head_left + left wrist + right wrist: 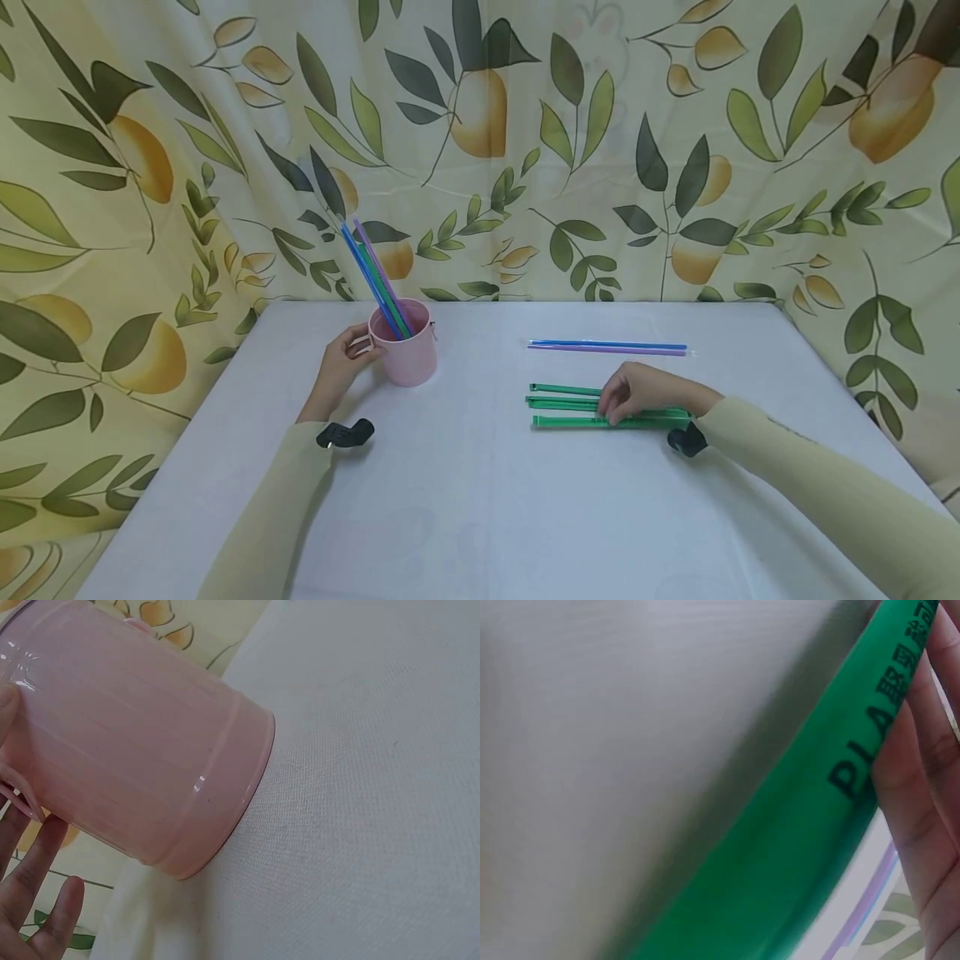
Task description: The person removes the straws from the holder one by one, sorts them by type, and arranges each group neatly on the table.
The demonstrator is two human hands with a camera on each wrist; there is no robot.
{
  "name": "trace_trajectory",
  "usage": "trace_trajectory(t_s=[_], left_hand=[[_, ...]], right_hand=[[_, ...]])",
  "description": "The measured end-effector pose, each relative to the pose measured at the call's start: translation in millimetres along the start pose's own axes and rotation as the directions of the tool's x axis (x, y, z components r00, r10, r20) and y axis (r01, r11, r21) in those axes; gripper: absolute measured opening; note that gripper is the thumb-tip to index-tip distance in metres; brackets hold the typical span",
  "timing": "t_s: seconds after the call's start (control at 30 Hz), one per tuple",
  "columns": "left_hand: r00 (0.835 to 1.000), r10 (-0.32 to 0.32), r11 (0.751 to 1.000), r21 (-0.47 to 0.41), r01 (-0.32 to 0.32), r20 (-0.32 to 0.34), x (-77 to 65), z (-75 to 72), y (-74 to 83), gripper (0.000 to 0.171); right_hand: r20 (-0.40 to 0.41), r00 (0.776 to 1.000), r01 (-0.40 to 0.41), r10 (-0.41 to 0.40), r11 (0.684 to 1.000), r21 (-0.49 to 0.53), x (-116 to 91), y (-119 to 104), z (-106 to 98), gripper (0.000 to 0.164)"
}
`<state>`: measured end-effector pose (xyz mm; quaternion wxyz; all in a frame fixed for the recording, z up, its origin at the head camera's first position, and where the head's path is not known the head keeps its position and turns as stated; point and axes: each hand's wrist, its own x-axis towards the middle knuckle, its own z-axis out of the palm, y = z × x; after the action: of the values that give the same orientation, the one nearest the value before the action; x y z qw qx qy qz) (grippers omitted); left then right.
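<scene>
Straws [562, 406], several of them green, are lying right of centre in the head view, and the right hand [647, 390] is curling its fingers down over them, nearly closed and gripping the lowest green straw [572, 422]. In the right wrist view that straw is running from bottom centre to upper right, showing black "PLA" lettering beside the fingers. Left of centre in the head view, the left hand [348, 354] is holding a pink cup [410, 360] by its left side, thumb and fingers partly spread; in the left wrist view, fingers are showing near its handle [30, 799] at the left edge. The cup is standing upright, with a mixed bunch [375, 287] in blue, green and purple leaning toward the upper left. Above the green ones, a blue straw [607, 344] and a purple straw [607, 351] are lying side by side. Leaf-patterned curtain [555, 200] is filling the upper frame.
</scene>
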<state>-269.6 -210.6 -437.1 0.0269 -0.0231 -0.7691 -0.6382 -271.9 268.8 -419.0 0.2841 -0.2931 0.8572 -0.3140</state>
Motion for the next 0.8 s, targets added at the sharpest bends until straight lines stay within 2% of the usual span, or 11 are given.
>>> trace_trajectory(t_s=[0.23, 0.47, 0.8], left_hand=[[1.0, -0.002, 1.0, -0.011, 0.002, -0.001, 1.0, 0.4, -0.7, 0.056], [1.0, -0.008, 1.0, 0.0, 0.008, 0.0, 0.6, 0.5, -0.2, 0.057], [1.0, 0.01, 1.0, -0.013, -0.01, 0.01, -0.1, 0.5, 0.4, 0.057]], right_hand=[[-0.016, 0.999, 0.037, -0.037, 0.999, -0.018, -1.6, 5.5, 4.2, 0.015], [-0.025, 1.0, -0.003, 0.003, 1.0, 0.017, -2.7, 8.7, 2.7, 0.02], [-0.059, 0.998, 0.015, -0.011, 0.998, 0.057, -5.9, 8.7, -3.9, 0.027]])
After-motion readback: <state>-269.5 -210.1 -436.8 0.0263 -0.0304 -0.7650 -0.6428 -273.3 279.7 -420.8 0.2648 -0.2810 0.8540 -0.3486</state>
